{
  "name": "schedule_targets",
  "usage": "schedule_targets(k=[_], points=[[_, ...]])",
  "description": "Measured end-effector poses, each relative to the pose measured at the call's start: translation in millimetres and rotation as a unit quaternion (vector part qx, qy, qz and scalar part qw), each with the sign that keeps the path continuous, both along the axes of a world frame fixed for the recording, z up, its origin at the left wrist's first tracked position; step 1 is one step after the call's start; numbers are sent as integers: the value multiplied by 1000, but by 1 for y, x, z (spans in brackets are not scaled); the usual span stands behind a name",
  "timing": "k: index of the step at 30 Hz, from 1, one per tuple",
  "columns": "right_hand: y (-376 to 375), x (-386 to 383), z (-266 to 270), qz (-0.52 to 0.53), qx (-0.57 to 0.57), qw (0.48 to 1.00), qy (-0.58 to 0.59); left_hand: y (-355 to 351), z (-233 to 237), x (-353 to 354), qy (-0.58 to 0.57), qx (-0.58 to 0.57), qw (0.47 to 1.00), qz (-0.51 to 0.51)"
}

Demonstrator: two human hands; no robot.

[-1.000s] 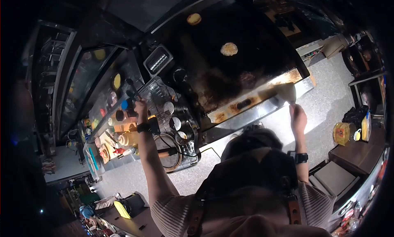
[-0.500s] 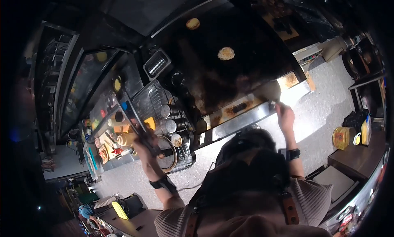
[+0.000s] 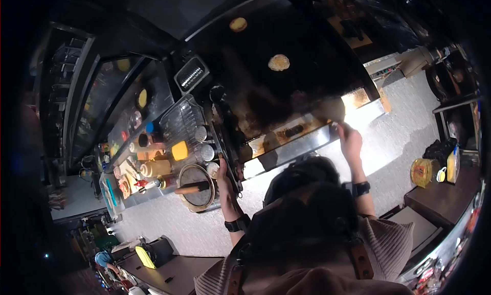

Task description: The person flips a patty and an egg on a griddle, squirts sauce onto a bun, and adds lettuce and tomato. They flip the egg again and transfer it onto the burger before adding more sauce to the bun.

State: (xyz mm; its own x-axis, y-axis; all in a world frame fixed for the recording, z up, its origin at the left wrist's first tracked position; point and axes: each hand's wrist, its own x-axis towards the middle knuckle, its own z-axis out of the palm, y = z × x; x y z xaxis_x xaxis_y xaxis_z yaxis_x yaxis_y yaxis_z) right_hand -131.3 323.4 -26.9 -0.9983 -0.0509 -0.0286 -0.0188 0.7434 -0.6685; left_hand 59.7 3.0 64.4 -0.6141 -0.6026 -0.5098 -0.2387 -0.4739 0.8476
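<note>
The left forearm slants up from the lower edge of the view, a dark band at its wrist, and the left hand (image 3: 222,172) is turned on edge with its thumb pointing toward the griddle (image 3: 319,47). That hand appears closed on long, dark tongs (image 3: 228,154), which run along the griddle's near left corner, a small ring at their lower end; the fingers are mostly hidden. The right arm bends inward at the elbow, another dark band at the wrist, and the right hand (image 3: 351,141) is curled around the handle of a scraper (image 3: 330,110). The scraper's broad, flat blade reaches over the stained metal strip at the griddle's front; whether it touches there cannot be told.

On the black cooking surface lie two round pieces of food, well apart. The nearer patty (image 3: 279,63) is pale and mottled with tan, its outline uneven; the farther round (image 3: 238,24) is yellower, with a browned rim. Both lie beyond the reach of the blade.

Just left of the left hand, a round pan (image 3: 195,202) carries a wooden-handled tool (image 3: 190,189) laid across it. Beyond it are a yellow block (image 3: 180,151) and a pale squeeze bottle (image 3: 156,168).
</note>
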Motion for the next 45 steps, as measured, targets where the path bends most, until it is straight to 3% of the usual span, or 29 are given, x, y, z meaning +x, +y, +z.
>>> schedule_targets(k=[3, 10, 13, 19, 20, 23, 25, 27, 30, 39, 45], points=[[1, 3, 6, -35, 70, 997, 1, 1, -17, 3, 18, 15, 999, -41], [16, -1, -7, -170, -52, 983, -41, 6, -40, 2, 114, 141, 982, -51], [21, -3, -16, -178, -49, 983, -13, 9, -43, -4, 95, 112, 988, -53], [21, -6, -18, -184, -72, 980, 6, 1, -70, 2, -14, -72, 991, -116], [18, -8, -15, -174, -58, 983, 4, -6, -70, 5, -65, -85, 981, -164], [9, -15, -10, -132, -6, 991, 36, -1, -67, -19, -216, -310, 896, -231], [4, -22, -12, -86, 39, 990, 106, 17, -41, -52, -187, -488, 809, -269], [-1, -27, -8, -78, 50, 992, 83, 14, -67, -72, -208, -498, 789, -292], [-1, -30, -8, -90, 40, 992, 84, 26, -73, -96, -282, -558, 710, -324], [19, -23, -10, -104, -2, 994, 30, 40, -87, -105, -261, -642, 649, -314], [20, -25, 2, -114, 0, 993, -15, 46, -93, -103, -226, -659, 646, -313]])
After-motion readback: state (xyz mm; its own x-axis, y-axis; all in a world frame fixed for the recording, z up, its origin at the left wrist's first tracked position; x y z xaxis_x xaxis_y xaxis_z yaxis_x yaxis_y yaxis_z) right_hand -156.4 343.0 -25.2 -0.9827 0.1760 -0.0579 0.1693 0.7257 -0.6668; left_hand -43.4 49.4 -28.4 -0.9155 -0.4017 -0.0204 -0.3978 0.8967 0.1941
